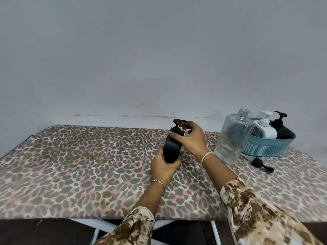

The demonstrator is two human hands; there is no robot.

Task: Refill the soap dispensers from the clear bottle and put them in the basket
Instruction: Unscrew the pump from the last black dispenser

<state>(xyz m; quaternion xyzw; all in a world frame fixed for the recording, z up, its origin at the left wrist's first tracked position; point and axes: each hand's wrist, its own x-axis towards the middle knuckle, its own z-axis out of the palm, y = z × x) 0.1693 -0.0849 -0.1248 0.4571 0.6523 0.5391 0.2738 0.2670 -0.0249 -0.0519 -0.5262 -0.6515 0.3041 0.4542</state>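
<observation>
A black soap dispenser [172, 149] stands tilted on the leopard-print table [88, 165]. My left hand [163, 167] grips its lower body. My right hand [192, 137] curls round its black pump top at the neck. To the right stands the clear bottle [233, 137], uncapped, with a little liquid at the bottom. Behind it a teal basket [267, 147] holds a white dispenser [265, 128] and a black dispenser [281, 128].
A loose black pump cap [261, 165] lies on the table in front of the basket. A grey wall rises right behind the table. The table's left half bears nothing but its cloth.
</observation>
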